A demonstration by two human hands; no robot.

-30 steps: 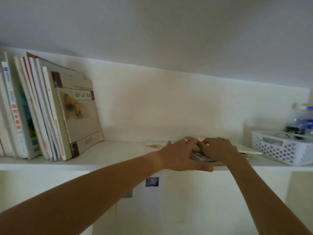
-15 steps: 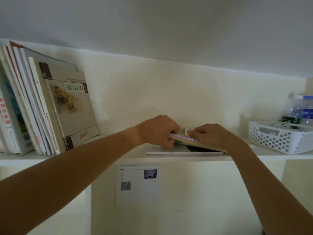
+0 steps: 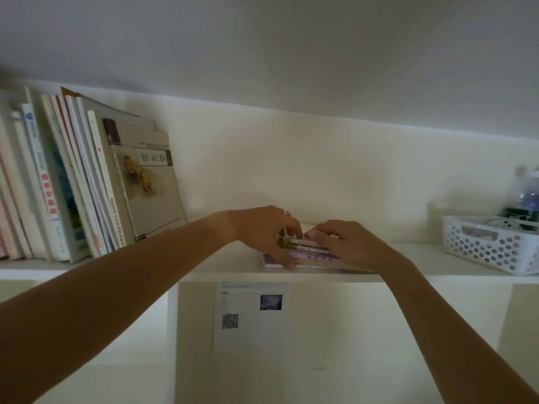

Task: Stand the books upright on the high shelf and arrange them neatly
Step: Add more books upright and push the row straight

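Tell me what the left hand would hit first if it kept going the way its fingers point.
The right hand, already meeting it on the flat stack of books. The left hand points right; depth uncertain.

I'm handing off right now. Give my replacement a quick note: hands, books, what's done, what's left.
Left hand: fingers curled over the left end of the flat stack, thumb at its front edge.
Right hand: resting on top of the stack's right side.
Stack lies flat mid-shelf, near the front edge.
Done: a row of books stands at the left, leaning left.
Left: stand the stack upright beside the row and straighten everything. The basket at the right limits room.
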